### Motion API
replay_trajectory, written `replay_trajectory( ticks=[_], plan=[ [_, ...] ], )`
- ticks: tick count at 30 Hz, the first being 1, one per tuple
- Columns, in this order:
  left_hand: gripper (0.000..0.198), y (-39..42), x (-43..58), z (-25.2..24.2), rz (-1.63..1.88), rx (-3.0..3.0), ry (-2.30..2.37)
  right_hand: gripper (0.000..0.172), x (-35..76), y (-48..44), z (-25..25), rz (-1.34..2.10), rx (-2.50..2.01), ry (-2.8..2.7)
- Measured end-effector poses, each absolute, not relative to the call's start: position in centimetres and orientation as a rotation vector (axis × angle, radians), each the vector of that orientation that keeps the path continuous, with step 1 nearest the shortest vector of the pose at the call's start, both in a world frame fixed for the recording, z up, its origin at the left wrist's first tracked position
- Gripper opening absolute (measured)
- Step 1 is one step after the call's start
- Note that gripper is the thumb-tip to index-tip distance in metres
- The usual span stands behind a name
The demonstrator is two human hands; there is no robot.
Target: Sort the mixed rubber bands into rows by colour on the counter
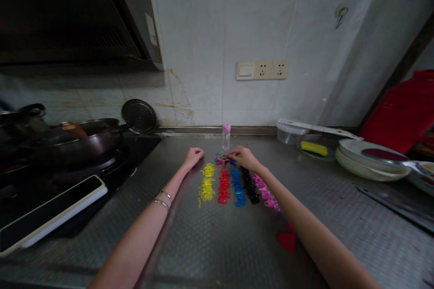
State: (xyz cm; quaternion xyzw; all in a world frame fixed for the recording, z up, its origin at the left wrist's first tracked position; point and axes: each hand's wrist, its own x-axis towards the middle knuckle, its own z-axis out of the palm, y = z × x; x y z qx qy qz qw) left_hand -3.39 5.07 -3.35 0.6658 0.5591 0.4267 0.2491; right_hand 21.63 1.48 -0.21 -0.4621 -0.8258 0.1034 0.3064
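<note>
Small rubber bands lie sorted by colour in rows on the metal counter: yellow bands [207, 183], red bands [224, 185], blue bands [238, 188], black bands [250, 186] and pink bands [266, 193]. Beyond the rows is a small pile of mixed bands [222, 159]. My right hand [246, 158] is at the right edge of this pile, fingertips pinched down by some blue bits; what they grip is too small to see. To the left of the pile my left hand [194, 156] rests with curled fingers, their contents hidden. A clear bottle with a pink cap [226, 137] stands behind the pile.
On the left are a stove with a pan [81, 137] and a white-edged device [54, 212]. To the right sit a plastic ladle [318, 128], a yellow sponge [313, 148], stacked bowls [369, 167] and a knife-like blade [396, 207]. A red object [286, 240] lies by my right forearm.
</note>
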Motion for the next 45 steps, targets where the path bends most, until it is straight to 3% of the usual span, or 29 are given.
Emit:
replay_trajectory(
  ticks=[16,24,34,45],
  plan=[
    [0.025,5.2,-3.4,-3.4,1.123,1.855,1.541,0.038,23.4,3.4,-2.0,0.794,-1.187,-1.791],
    [0.025,5.6,-3.6,-3.7,1.129,1.873,1.519,0.032,23.0,2.8,-1.7,0.787,-1.192,-1.835],
    [0.025,5.4,-3.5,-3.6,1.115,1.897,1.540,0.022,23.1,2.5,-2.0,0.497,-1.319,-1.929],
    [0.025,5.3,-3.5,-3.5,1.132,1.855,1.533,0.024,24.2,3.8,-3.0,0.772,-1.332,-1.767]
  ],
)
